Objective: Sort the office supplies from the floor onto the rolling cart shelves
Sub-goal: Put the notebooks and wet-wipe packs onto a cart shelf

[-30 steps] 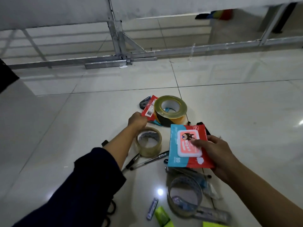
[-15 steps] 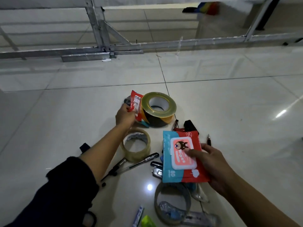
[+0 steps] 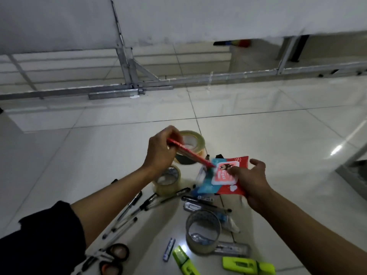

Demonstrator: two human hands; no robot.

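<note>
A: What's in the hands?
B: The left hand (image 3: 159,153) grips a flat red packet (image 3: 190,153), seen edge-on, its far end touching the wipes pack (image 3: 222,178) held by the right hand (image 3: 251,181)

A: And on the floor (image 3: 278,135)?
B: A large tape roll (image 3: 193,142), a clear tape roll (image 3: 167,181), black pens (image 3: 127,213), a mesh cup (image 3: 202,231), scissors (image 3: 115,257) and green highlighters (image 3: 248,265)

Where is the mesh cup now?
The mesh cup stands on the floor, low centre of the head view, below the right hand, above the highlighters.
</note>
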